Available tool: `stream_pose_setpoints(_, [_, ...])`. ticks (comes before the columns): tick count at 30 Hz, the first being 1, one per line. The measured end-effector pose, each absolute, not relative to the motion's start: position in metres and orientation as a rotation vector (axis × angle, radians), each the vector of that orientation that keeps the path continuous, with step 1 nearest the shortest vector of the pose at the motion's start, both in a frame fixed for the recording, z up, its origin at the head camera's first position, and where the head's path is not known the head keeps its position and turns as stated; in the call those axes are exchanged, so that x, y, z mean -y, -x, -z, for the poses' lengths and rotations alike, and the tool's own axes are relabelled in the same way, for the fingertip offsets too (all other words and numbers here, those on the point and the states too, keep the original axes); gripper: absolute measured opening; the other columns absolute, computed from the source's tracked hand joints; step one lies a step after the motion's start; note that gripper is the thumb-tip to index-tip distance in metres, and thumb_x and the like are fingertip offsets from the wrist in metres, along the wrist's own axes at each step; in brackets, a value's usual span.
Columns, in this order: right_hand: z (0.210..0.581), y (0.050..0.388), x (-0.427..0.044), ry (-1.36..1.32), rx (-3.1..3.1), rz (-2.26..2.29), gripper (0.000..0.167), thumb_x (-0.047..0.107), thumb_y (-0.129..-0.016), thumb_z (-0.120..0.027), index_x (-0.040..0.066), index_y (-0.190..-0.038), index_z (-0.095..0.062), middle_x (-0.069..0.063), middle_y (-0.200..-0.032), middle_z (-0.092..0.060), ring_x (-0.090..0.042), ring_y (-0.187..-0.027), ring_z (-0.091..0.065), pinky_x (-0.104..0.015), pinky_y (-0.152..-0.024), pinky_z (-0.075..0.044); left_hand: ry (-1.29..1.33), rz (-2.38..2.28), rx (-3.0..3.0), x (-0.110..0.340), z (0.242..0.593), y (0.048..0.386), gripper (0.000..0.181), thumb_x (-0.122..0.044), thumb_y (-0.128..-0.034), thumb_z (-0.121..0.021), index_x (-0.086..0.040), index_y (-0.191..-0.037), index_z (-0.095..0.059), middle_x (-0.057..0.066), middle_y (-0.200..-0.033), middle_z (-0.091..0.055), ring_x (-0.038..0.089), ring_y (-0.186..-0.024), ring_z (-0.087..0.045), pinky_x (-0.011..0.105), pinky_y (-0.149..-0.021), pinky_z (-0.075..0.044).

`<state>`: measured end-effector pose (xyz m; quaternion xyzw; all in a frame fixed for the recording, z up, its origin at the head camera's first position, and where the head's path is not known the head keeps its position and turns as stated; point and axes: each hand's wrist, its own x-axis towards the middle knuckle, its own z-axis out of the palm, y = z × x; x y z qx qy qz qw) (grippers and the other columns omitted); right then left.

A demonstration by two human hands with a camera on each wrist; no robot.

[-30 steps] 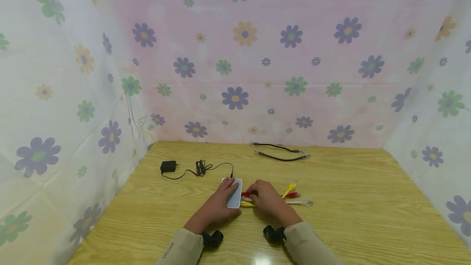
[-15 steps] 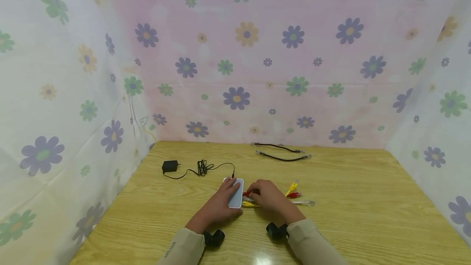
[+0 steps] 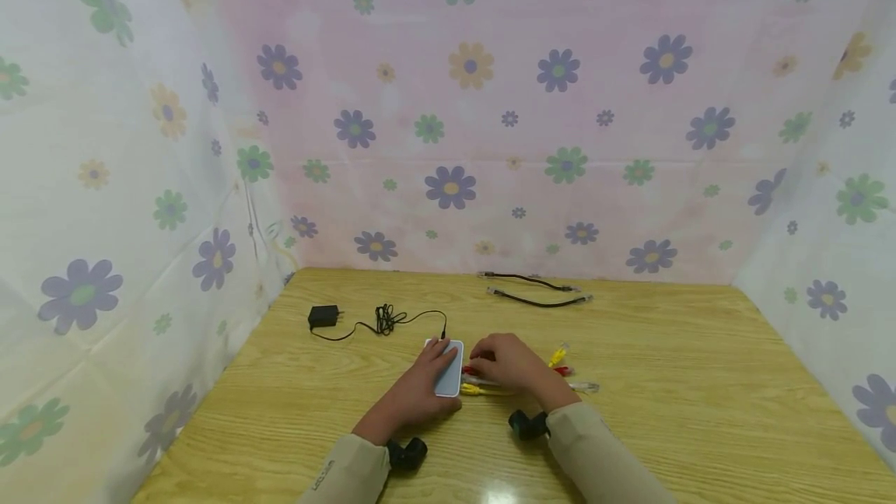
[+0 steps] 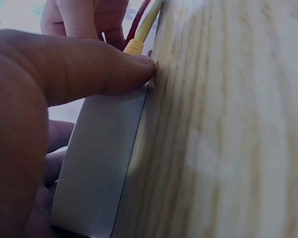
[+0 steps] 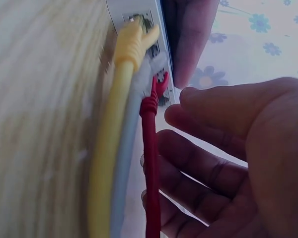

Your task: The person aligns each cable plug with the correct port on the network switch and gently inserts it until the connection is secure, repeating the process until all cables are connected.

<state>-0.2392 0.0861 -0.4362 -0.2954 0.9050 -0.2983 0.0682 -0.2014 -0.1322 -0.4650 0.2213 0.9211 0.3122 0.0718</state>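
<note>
My left hand (image 3: 411, 391) holds a small white network switch (image 3: 451, 372) down on the table, thumb along its near side and fingers over its top. Yellow (image 5: 108, 134), white (image 5: 126, 153) and red (image 5: 150, 134) network cables have plugs side by side at the row of ports in its right face. Beside the red cable is my right hand (image 3: 516, 364), its thumb apart from the loosely bent fingers. In the right wrist view some fingertips pass behind the red cable; whether they touch it I cannot tell. The cables' far ends lie on the table, partly hidden by this hand.
A black power adapter (image 3: 323, 316) lies to the left, its bundled cord (image 3: 385, 320) running to the back of the switch. Two short black network cables (image 3: 528, 279) lie near the table's back edge. Flowered cloth (image 3: 504, 84) hangs behind and at both sides.
My right fingers and thumb have come away from the red plug, and the hand has risen slightly. My left hand stays on the switch.
</note>
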Motion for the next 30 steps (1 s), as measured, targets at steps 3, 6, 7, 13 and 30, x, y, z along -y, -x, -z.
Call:
stream_pose_setpoints(3, [0.435,0.243,-0.087,0.874,-2.737,0.883,0.019,0.021,-0.096,-0.059,0.012,-0.107,-0.073,-0.001,-0.101,-0.071,-0.015,-0.089,-0.065,-0.037,-0.078,-0.052,-0.661,-0.933,-2.768,0.132,0.465,0.201,0.085,-0.037,-0.0828,-0.071,-0.016,-0.154,-0.029,0.006,-0.163,-0.017,0.03,-0.152,-0.007,0.053,-0.106,-0.036])
stream_pose_setpoints(6, [0.432,0.247,-0.088,0.841,-2.741,0.888,0.021,0.022,-0.097,-0.059,0.012,-0.109,-0.072,-0.001,-0.101,-0.069,-0.014,-0.088,-0.064,-0.037,-0.078,-0.052,-0.656,-0.936,-2.762,0.132,0.465,0.201,0.085,-0.037,-0.0832,-0.071,-0.017,-0.154,-0.029,0.005,-0.163,-0.016,0.03,-0.152,-0.006,0.053,-0.105,-0.037])
stream_pose_setpoints(7, [0.431,0.248,-0.089,0.836,-2.747,0.888,0.021,0.022,-0.097,-0.059,0.012,-0.109,-0.072,-0.001,-0.101,-0.069,-0.014,-0.088,-0.063,-0.037,-0.078,-0.051,-0.656,-0.938,-2.761,0.132,0.465,0.201,0.085,-0.038,-0.0834,-0.071,-0.017,-0.154,-0.029,0.005,-0.163,-0.016,0.03,-0.152,-0.006,0.053,-0.105,-0.037])
stream_pose_setpoints(13, [0.427,0.26,-0.091,0.823,-2.783,0.87,0.021,0.02,-0.096,-0.06,0.009,-0.109,-0.072,-0.002,-0.098,-0.068,-0.015,-0.086,-0.063,-0.037,-0.077,-0.051,-0.66,-0.938,-2.763,0.132,0.465,0.201,0.084,-0.037,-0.0838,-0.071,-0.016,-0.154,-0.029,0.005,-0.163,-0.016,0.03,-0.152,-0.006,0.053,-0.105,-0.037])
stream_pose_setpoints(30, [0.42,0.287,-0.097,0.69,-2.854,0.818,0.024,0.02,-0.096,-0.059,0.008,-0.115,-0.07,-0.008,-0.117,-0.065,-0.028,-0.11,-0.06,-0.046,-0.092,-0.048,-0.667,-0.935,-2.773,0.13,0.46,0.198,0.085,-0.035,-0.0827,-0.073,-0.013,-0.153,-0.031,0.009,-0.162,-0.02,0.033,-0.151,-0.009,0.055,-0.105,-0.036])
